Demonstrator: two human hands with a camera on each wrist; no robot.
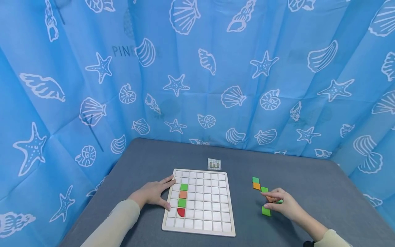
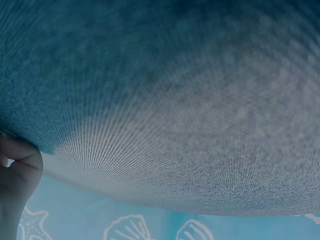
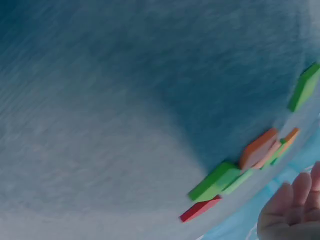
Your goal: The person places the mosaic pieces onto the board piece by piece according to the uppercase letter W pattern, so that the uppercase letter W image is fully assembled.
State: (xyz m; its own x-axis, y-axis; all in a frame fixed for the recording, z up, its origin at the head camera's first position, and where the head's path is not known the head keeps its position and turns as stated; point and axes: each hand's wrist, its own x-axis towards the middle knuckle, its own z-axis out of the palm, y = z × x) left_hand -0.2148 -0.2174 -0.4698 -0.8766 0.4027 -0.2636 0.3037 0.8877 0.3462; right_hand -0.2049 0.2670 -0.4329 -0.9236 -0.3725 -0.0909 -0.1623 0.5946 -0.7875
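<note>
My left hand (image 1: 154,192) rests on the left edge of a white grid board (image 1: 229,206), thumb and fingers spread. One column of the board holds a green tile (image 1: 184,187), an orange tile (image 1: 183,195), another green tile (image 1: 182,203) and a red tile with a rounded corner (image 1: 181,212). On the right, my right hand (image 1: 285,205) hovers over loose tiles, thumb and index finger apart. Between them a brownish-orange tile (image 3: 257,149) lies on the table, beside a green tile (image 3: 215,181) and a red tile (image 3: 200,208). My hand partly hides these in the head view.
A small printed card (image 1: 214,164) lies behind the board. More loose tiles, a green one (image 1: 255,179) and an orange one (image 1: 256,186), lie right of the board on the grey table (image 1: 172,151). A blue curtain (image 1: 197,75) with shell prints hangs around the table.
</note>
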